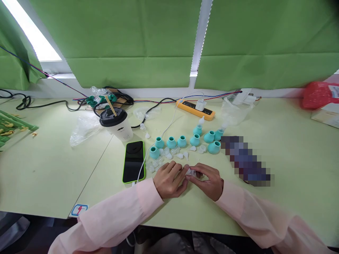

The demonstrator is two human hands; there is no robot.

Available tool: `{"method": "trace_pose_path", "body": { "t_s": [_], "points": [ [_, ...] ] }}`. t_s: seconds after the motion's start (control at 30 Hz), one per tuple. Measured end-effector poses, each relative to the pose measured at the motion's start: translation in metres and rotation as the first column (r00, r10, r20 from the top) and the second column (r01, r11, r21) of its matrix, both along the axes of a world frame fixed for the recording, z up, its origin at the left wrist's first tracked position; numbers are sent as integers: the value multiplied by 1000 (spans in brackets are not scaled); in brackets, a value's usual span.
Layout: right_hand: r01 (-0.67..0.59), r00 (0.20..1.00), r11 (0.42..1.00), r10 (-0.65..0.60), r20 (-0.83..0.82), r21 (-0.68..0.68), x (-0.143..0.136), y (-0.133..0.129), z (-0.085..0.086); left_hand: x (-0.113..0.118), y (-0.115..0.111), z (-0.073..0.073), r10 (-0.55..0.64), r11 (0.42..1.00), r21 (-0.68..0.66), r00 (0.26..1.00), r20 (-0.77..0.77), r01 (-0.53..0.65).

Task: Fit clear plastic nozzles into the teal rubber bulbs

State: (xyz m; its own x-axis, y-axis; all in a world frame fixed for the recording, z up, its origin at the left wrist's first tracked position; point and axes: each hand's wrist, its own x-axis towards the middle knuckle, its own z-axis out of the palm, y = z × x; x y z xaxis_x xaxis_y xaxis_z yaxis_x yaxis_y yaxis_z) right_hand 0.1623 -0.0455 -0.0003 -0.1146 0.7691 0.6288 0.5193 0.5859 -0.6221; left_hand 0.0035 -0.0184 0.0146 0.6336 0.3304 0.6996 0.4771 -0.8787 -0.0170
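Pinching a small, clear plastic cylinder (191, 172) right now is the right hand (209, 181), thumb below and fingers above, so that grip is pretty narrow. The left hand (169, 180) has its fingertips bunched up against the other end; they're touching it, but I honestly can't tell if they're clamped on or just steadying it.

The bit that matters imo: the piece sits right in the gap between the two hands, just above the pale green tabletop (291, 169), and its long axis looks to run roughly sideways, fingertips to fingertips. So it's left of the right hand, right of the left hand, and neither is really nearer. Any tilt is too small to make out.

Just beyond the hands there's a scatter of loose white cone-shaped plastic tips (180, 155), then the teal rubbery-looking flared bulbs (214, 147) standing farther back.
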Motion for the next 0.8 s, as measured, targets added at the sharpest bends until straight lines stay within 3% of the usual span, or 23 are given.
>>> {"method": "trace_pose_path", "body": {
  "t_s": [0.43, 0.63, 0.8],
  "points": [
    [-20, 999, 998, 18, 45, 57, 1, 2, 0, 2, -3, -1, 102, 970, 225, 995, -9, -97],
    [-21, 999, 997, 17, 51, 74, 1, 2, -1, 3, -5, -1, 144, 971, 196, 989, -41, -134],
    [-12, 997, 997, 6, 79, 72, 2, 2, -1, 3, -3, -3, 73, 987, 147, 996, -50, -65]
  ]
}}
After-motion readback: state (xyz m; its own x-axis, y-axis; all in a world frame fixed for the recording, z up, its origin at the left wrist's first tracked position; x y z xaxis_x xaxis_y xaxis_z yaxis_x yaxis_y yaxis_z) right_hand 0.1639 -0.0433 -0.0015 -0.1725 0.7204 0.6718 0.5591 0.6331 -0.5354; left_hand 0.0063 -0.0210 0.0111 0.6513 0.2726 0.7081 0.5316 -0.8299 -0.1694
